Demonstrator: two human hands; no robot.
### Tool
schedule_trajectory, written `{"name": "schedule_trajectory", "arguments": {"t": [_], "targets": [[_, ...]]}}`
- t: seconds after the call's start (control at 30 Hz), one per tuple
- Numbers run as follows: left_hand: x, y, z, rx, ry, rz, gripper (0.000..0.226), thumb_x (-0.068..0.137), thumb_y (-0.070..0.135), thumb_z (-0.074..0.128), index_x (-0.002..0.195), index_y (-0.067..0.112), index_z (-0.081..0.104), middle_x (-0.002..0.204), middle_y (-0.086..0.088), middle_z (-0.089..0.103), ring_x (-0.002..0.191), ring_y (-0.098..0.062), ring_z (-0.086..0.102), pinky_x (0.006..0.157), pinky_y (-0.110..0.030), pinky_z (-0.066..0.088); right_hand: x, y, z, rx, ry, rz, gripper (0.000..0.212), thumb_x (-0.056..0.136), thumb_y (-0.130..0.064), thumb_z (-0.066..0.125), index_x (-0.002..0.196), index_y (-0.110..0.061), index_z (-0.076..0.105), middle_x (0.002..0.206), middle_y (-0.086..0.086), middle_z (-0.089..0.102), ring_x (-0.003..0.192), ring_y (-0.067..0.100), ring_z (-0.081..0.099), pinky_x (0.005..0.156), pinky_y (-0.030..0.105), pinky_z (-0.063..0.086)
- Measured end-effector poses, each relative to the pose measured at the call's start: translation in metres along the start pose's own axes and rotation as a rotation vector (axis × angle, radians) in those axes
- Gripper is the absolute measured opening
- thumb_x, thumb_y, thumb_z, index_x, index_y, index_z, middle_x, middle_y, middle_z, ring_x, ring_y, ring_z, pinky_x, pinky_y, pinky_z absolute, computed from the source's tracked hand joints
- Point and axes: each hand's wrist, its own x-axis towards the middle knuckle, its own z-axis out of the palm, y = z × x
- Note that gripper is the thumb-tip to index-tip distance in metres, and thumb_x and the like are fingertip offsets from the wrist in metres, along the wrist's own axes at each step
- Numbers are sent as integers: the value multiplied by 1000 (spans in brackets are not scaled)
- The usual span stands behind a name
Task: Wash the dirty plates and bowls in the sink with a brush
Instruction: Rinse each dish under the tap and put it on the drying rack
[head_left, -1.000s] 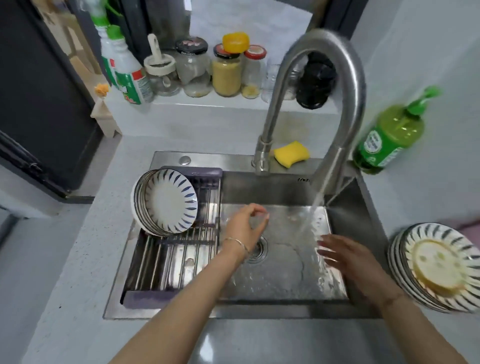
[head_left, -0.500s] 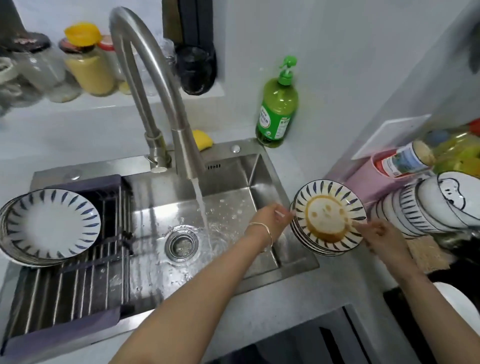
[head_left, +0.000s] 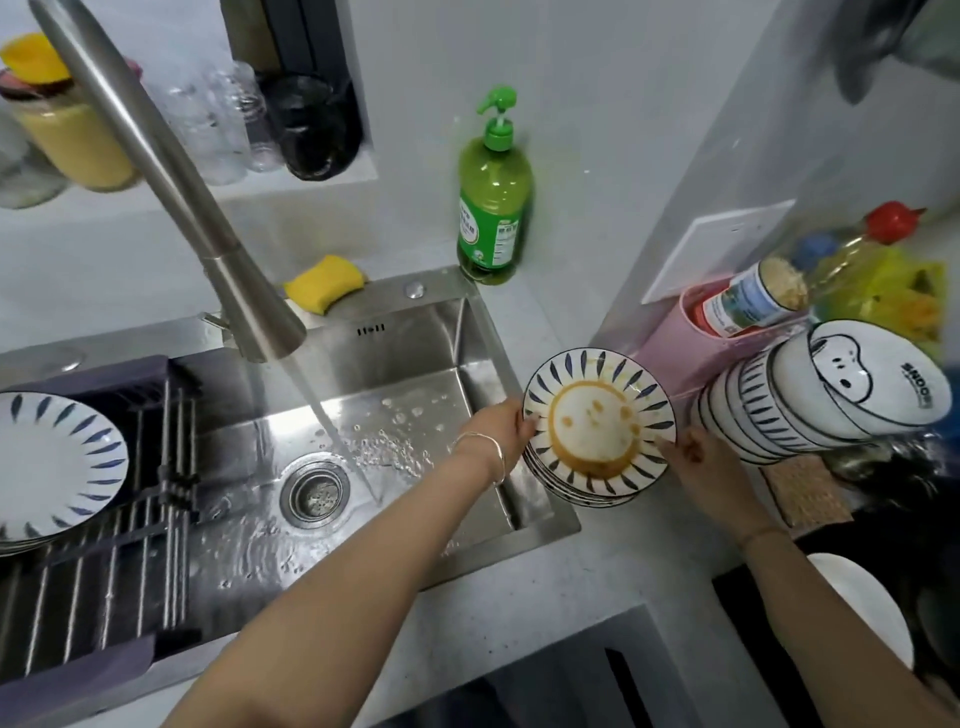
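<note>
A dirty plate (head_left: 597, 421) with blue rim strokes and yellow sauce stains tops a stack of plates on the counter right of the sink (head_left: 395, 364). My left hand (head_left: 501, 428) grips its left rim and my right hand (head_left: 693, 457) grips its right rim; the plate tilts up off the stack. Water runs from the steel faucet (head_left: 171, 187) into the basin near the drain (head_left: 314, 493). Clean plates (head_left: 57, 467) lean on the drying rack (head_left: 104, 587) at the left. A stack of striped bowls (head_left: 810, 410) lies on its side to the right. No brush is visible.
A green soap bottle (head_left: 493, 192) stands behind the sink's right corner, a yellow sponge (head_left: 324, 283) on the back ledge. Jars (head_left: 67, 124) line the shelf at back left. A pink holder (head_left: 675, 338) with condiment bottles sits against the right wall.
The view has swung right from the sink. Both hands left the basin, reached the dirty stack and took hold of the top plate, which now tilts up slightly.
</note>
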Motion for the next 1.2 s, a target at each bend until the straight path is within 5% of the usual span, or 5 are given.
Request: {"name": "schedule_trajectory", "arguments": {"t": [0.33,0.63,0.9,1.07,1.2], "targets": [[-9,0,-3,-421,116,57,34,100,26,48,69,19,36,62,0,44,58,-16,47,60,-33,41,-10,-28,-16,524,4,114,17,97,-11,50,81,-10,49,83,9,62,71,17,59,52,16,53],[-50,-62,-34,-1162,274,-278,36,100,39,46,115,9,59,108,-11,71,96,-22,67,67,-30,55,-18,-115,41,694,-169,112,8,94,-7,54,98,-11,48,91,9,64,77,16,64,52,19,55],[-107,-153,-76,-1235,505,-415,28,101,39,44,115,23,62,101,-6,71,71,-13,61,47,-18,47,-36,-173,152,771,-513,130,26,97,-2,46,115,-17,58,101,2,66,71,3,68,54,16,53],[-129,-182,-98,-1161,566,-429,30,102,41,40,111,27,64,100,-4,74,84,-20,68,78,-45,55,-43,-199,202,739,-613,192,27,97,0,45,122,-2,54,92,4,65,65,6,67,51,17,52],[-133,-200,-102,-1134,605,-455,29,104,37,36,106,25,62,110,-9,69,96,-25,64,73,-35,54,-48,-213,213,769,-625,172,26,97,-3,49,118,-17,50,105,6,64,81,16,63,59,19,55]]}}
